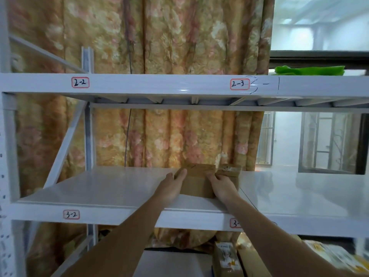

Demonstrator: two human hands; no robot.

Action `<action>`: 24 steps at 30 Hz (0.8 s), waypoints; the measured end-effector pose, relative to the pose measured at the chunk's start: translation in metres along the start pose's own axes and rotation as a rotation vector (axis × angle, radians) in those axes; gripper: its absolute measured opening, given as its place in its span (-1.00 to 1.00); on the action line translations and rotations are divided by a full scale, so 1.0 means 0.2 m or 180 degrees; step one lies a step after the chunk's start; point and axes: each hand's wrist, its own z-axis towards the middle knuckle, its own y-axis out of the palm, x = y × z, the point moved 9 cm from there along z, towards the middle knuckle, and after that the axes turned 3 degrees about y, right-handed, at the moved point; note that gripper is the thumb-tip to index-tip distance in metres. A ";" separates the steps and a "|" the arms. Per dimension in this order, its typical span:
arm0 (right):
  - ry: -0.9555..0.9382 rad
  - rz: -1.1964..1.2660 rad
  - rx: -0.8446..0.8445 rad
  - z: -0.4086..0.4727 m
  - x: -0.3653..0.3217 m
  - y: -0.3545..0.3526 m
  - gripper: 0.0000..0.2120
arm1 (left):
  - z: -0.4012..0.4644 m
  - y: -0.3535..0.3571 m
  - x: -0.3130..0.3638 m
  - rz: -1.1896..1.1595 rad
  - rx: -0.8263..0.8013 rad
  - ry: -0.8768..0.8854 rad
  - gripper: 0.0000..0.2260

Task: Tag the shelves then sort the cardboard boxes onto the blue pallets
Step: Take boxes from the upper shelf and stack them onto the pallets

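Tagging appears largely complete on the visible racking: the upper shelf beam carries red-bordered tags reading 2-2 and 2-3, with loose pen marks just right of the latter, and the lower shelf beam carries tag 3-2 and a further tag beginning "3-", its remainder hidden behind the right forearm. Whether bays outside the frame are tagged cannot be determined. Both arms reach onto the lower shelf surface, where a cardboard box sits toward the back, with a smaller taped box touching or just beside its right rear corner. The left hand lies against the box's left side with fingers extended along the top edge; the right hand is set on the box's right side, fingers bent over its upper edge. The box rests on the shelf; in my judgement it is being gripped between the two hands for removal, though no lift is evident. Sorting is therefore at an early or intermediate stage: at least these two boxes remain on the shelf, and further cartons stand below the lower beam. No blue pallet is in view, so the number already sorted cannot be assessed. A green item lies on the upper shelf, and a floral curtain hangs behind the racking.
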 end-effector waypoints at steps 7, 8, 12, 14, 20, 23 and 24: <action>0.0140 0.0102 0.0082 0.09 -0.03 0.09 -0.32 | 0.20 -0.01 -0.08 -0.0255 -0.0004 -0.0124 0.07; 0.0160 0.0082 0.0078 0.10 -0.04 0.10 -0.30 | 0.21 -0.01 -0.07 -0.0250 -0.0018 -0.0129 0.08; 0.0183 0.0025 0.0059 0.13 -0.05 0.11 -0.32 | 0.23 0.00 -0.06 -0.0207 -0.0106 -0.0053 -0.02; 0.0128 0.0090 0.0075 0.12 -0.05 0.11 -0.38 | 0.24 0.01 -0.05 -0.0140 -0.0072 0.0017 -0.18; -0.0116 0.0274 0.0112 0.10 -0.06 0.11 -0.48 | 0.22 0.00 -0.06 -0.0282 -0.0119 0.0202 -0.30; -0.0291 0.0504 0.0159 0.08 -0.09 0.10 -0.55 | 0.21 0.02 -0.03 -0.0515 -0.0215 0.0405 -0.44; -0.0359 0.0605 0.0169 0.07 -0.10 0.09 -0.61 | 0.20 0.02 -0.01 -0.0586 -0.0209 0.0488 -0.48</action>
